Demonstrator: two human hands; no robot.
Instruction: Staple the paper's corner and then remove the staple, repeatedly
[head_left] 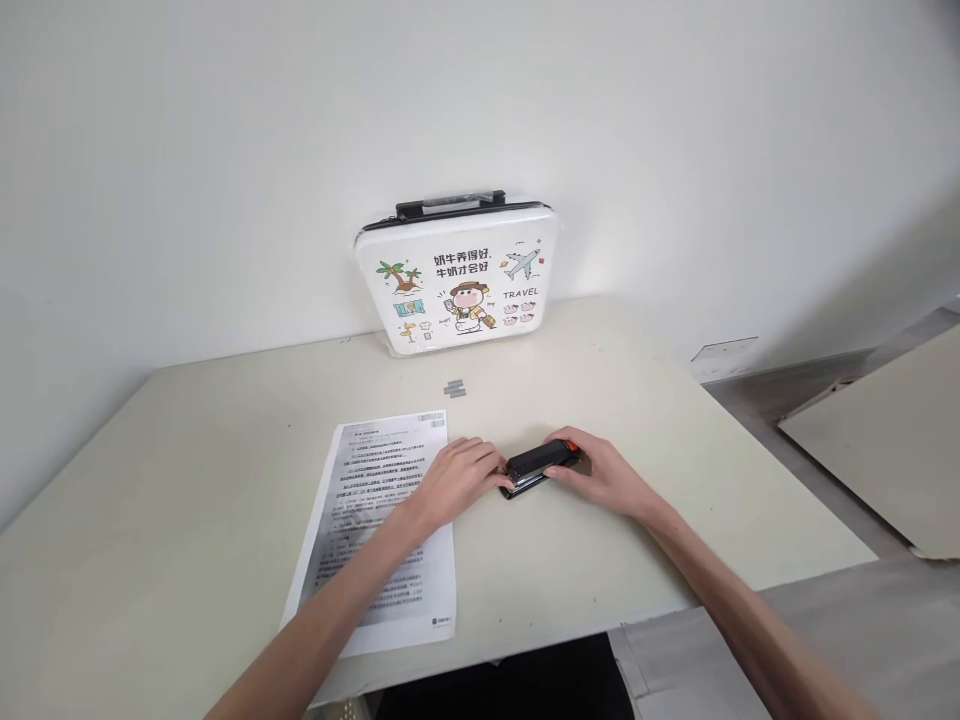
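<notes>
Stapler (536, 462), black, oblong and orange-ended, sits on the pale surface (187, 500), right hand (600, 475) gripping its rear, left hand (461, 480) pinching its front; the step seems to be working that front end, calling for a steady hold. Grey metallic strips (454, 388) lie toward 11 o'clock, white printed paper (382, 490) toward 8.

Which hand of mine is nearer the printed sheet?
Left. Your left hand is over the right edge of the printed sheet; your right hand is farther right, on the stapler.
</notes>
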